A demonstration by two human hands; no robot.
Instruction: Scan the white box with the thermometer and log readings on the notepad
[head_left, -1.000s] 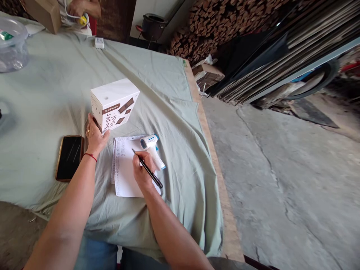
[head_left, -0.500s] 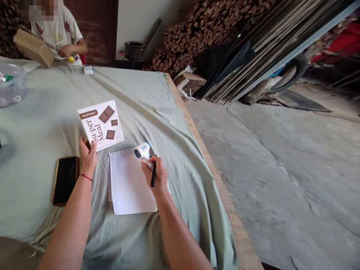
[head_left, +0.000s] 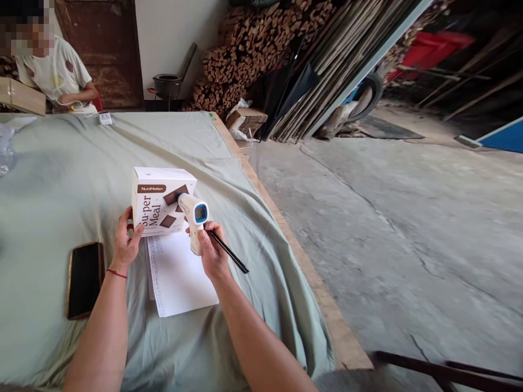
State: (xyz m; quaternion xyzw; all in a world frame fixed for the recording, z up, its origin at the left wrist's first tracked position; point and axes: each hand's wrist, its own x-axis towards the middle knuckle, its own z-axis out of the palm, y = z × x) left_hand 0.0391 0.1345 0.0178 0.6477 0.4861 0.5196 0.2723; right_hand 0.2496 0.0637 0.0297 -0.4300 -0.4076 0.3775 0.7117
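My left hand (head_left: pixel 127 239) grips the lower left corner of a white box (head_left: pixel 163 175) printed "NutriMotion Su-per Meal", held upright with its front facing me. In my right hand (head_left: pixel 214 253) is a white infrared thermometer (head_left: pixel 196 234) with a blue-rimmed screen. Its front end points at the box's printed face; whether it touches cannot be made out. A black pen (head_left: pixel 231 253) also sticks out of the right hand, slanting down to the right. Beneath lies an open notebook (head_left: pixel 183 283) with handwriting along its left side, its top partly hidden by the box and hand.
A phone (head_left: pixel 85 280) lies left of my left forearm on the green cloth (head_left: pixel 81 185). At the far end stand a small white object (head_left: pixel 105 118) and a person (head_left: pixel 61 71) beside a cardboard box (head_left: pixel 22 95). The table's wooden edge (head_left: pixel 286 228) runs along the right.
The box has been tipped upright, so its top now shows. My right hand has turned the thermometer toward the box and brought it close. The view has shifted right.
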